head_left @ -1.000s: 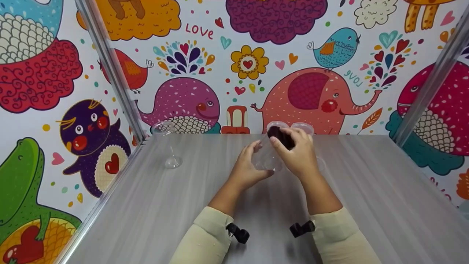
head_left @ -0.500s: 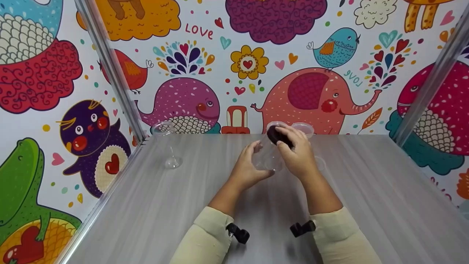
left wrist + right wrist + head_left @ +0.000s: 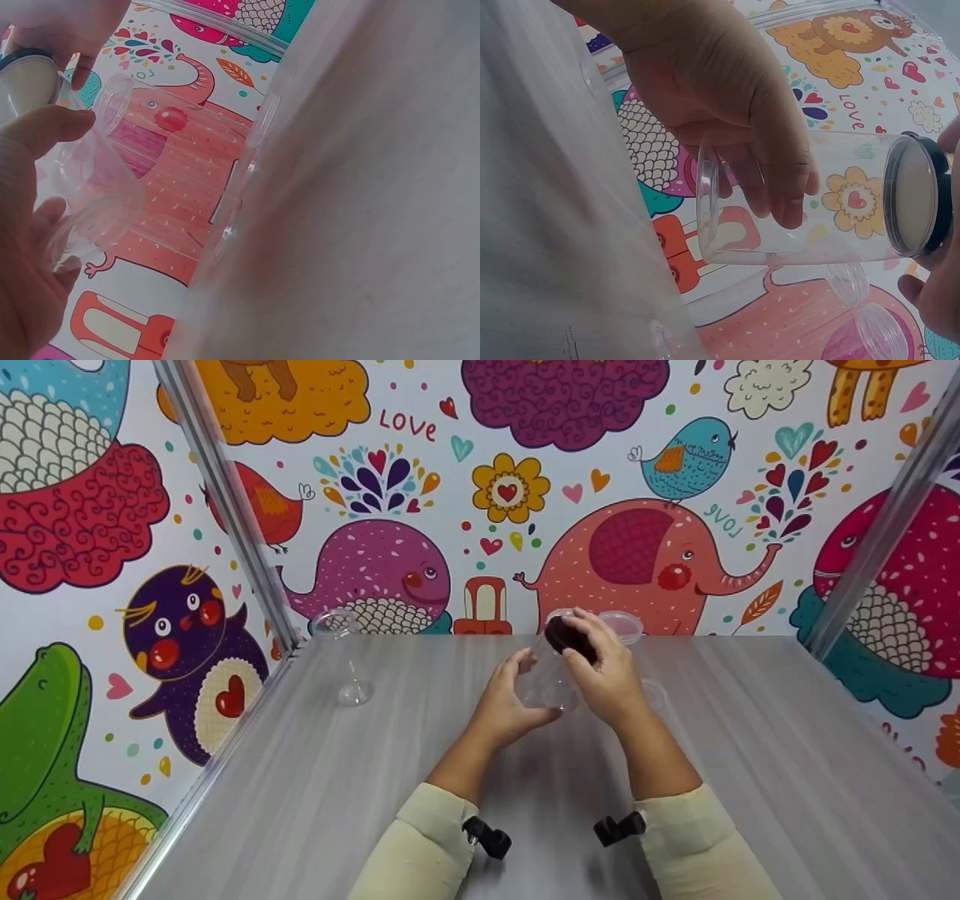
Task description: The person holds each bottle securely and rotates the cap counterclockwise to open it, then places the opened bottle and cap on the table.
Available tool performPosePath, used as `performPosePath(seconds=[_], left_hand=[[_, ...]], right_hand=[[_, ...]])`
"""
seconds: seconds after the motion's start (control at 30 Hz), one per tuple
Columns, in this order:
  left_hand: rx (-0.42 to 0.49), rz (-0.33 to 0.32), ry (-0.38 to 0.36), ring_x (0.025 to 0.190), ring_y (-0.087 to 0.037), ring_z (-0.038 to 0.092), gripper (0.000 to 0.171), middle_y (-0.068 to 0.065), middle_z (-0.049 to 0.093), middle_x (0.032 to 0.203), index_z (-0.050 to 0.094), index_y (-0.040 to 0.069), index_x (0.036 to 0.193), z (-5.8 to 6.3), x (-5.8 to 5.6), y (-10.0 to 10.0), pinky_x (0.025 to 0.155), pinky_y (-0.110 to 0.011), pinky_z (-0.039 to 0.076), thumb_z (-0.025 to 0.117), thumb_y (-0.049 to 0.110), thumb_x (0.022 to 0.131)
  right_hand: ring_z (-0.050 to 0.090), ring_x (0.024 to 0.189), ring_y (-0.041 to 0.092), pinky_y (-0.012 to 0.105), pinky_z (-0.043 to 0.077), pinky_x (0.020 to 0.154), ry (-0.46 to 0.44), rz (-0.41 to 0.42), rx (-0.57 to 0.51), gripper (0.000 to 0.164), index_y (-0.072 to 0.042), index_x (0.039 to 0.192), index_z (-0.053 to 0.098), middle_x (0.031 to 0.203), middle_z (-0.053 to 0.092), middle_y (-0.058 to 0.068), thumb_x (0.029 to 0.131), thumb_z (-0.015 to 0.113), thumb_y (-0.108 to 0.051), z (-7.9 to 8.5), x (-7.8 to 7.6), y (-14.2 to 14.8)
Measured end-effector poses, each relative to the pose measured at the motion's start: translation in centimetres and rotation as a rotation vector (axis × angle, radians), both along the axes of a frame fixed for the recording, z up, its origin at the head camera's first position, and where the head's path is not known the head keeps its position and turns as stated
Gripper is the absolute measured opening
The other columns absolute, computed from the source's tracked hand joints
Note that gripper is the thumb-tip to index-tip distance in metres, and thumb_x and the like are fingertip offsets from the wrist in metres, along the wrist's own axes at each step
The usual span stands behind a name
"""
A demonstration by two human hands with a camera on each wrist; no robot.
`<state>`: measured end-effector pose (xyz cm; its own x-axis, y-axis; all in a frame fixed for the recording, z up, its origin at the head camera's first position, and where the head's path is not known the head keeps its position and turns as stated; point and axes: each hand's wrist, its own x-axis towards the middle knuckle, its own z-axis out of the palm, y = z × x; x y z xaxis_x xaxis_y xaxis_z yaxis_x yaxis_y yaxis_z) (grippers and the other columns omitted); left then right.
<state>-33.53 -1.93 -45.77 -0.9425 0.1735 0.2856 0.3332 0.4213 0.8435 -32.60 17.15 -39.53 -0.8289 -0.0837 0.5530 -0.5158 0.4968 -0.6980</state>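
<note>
A clear plastic jar [image 3: 537,681] is held tilted above the table, its capped end pointing away from the body. My left hand [image 3: 499,705] grips it near the base, thumb on one side and fingers round the other. On the jar's mouth sits a dark screw lid [image 3: 567,637], which my right hand [image 3: 611,671] holds by its edge with curled fingers. In the right wrist view the lid [image 3: 934,199] shows a black rim and a pale inner face seen through the clear wall.
Another clear jar [image 3: 334,652] stands uncapped at the back left of the grey table [image 3: 300,795]. Behind my hands, clear jars [image 3: 180,165] stand side by side near the patterned back wall [image 3: 510,405]. Metal posts [image 3: 232,510] edge the side panels.
My right hand's fingers have shifted round the lid, with the fingertips now farther over its far edge. The left hand and the jar have stayed nearly still.
</note>
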Motion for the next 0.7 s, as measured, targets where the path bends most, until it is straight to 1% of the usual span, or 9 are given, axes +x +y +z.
performPosePath(seconds=[0.13, 0.2, 0.33, 0.47, 0.7], left_hand=[[0.001, 0.002, 0.007, 0.142, -0.023, 0.056, 0.101, 0.001, 0.056, 0.155, 0.042, 0.028, 0.160, 0.07, 0.12, 0.02, 0.116, -0.062, 0.051, 0.096, 0.033, 0.075], [0.002, 0.003, 0.009, 0.142, -0.023, 0.056, 0.101, 0.002, 0.056, 0.155, 0.042, 0.028, 0.159, 0.07, 0.15, 0.02, 0.116, -0.062, 0.051, 0.096, 0.034, 0.074], [0.001, 0.001, 0.017, 0.141, -0.022, 0.056, 0.102, 0.003, 0.056, 0.154, 0.043, 0.028, 0.159, 0.03, 0.12, -0.01, 0.115, -0.060, 0.053, 0.097, 0.038, 0.073], [0.003, -0.001, 0.021, 0.142, -0.021, 0.056, 0.102, 0.004, 0.056, 0.155, 0.043, 0.029, 0.159, -0.12, 0.02, -0.07, 0.115, -0.059, 0.053, 0.097, 0.039, 0.073], [0.008, 0.002, 0.017, 0.144, -0.021, 0.055, 0.103, 0.005, 0.056, 0.155, 0.042, 0.030, 0.159, -0.20, -0.02, -0.06, 0.115, -0.059, 0.053, 0.097, 0.040, 0.073]], right_hand=[[0.046, 0.150, 0.033, 0.068, 0.039, 0.121, 0.012, -0.096, 0.048, 0.058, -0.024, 0.149, 0.062, 0.161, 0.055, 0.006, 0.097, 0.071, -0.047, 0.07, -0.06, -0.14], [0.047, 0.147, 0.033, 0.068, 0.039, 0.119, 0.008, -0.132, 0.056, 0.061, -0.024, 0.149, 0.063, 0.157, 0.058, 0.006, 0.095, 0.073, -0.051, 0.13, -0.08, -0.19], [0.048, 0.142, 0.035, 0.065, 0.046, 0.114, -0.020, -0.180, 0.062, 0.062, -0.022, 0.146, 0.066, 0.151, 0.061, 0.010, 0.094, 0.074, -0.055, 0.13, -0.10, -0.18], [0.049, 0.139, 0.037, 0.063, 0.051, 0.110, -0.052, -0.196, 0.071, 0.060, -0.019, 0.143, 0.069, 0.150, 0.061, 0.012, 0.096, 0.073, -0.057, 0.15, -0.09, -0.18], [0.050, 0.139, 0.036, 0.062, 0.050, 0.112, -0.039, -0.181, 0.068, 0.059, -0.017, 0.141, 0.071, 0.149, 0.064, 0.012, 0.097, 0.072, -0.055, 0.15, -0.19, -0.15]])
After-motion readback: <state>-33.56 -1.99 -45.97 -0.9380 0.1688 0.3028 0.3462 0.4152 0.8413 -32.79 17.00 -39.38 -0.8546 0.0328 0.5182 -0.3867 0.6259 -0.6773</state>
